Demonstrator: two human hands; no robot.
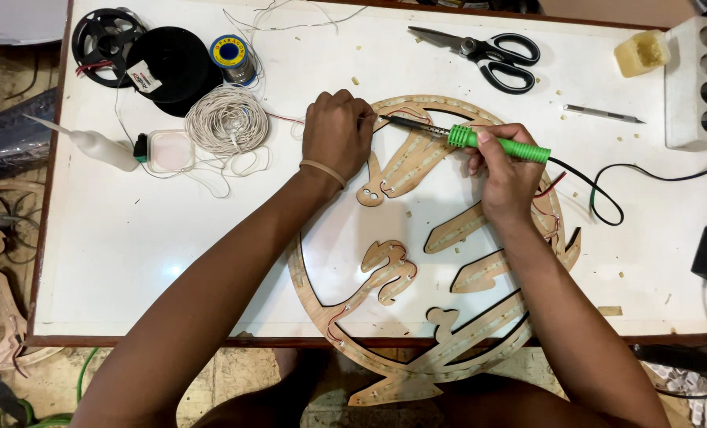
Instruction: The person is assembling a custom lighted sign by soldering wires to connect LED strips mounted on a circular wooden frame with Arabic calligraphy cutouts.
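Note:
A round laser-cut wooden ornament (385, 273) with strips of small lights and red wires lies on the white table (131, 246), overhanging its near edge. My right hand (506, 170) grips a green-handled soldering iron (496, 144), its dark tip pointing left at the ornament's upper rim. My left hand (336, 131) rests closed on that rim beside the tip, pinching a thin wire that runs off to the left; a rubber band circles its wrist.
Black-handled scissors (488, 54) lie at the back. At left sit a coil of white wire (227, 120), a solder spool (233, 57), black reels (171, 67), a glue bottle (100, 147) and a small white box (170, 150). A power strip (694, 79), a yellow sponge (643, 52) and a pen (603, 114) are at right.

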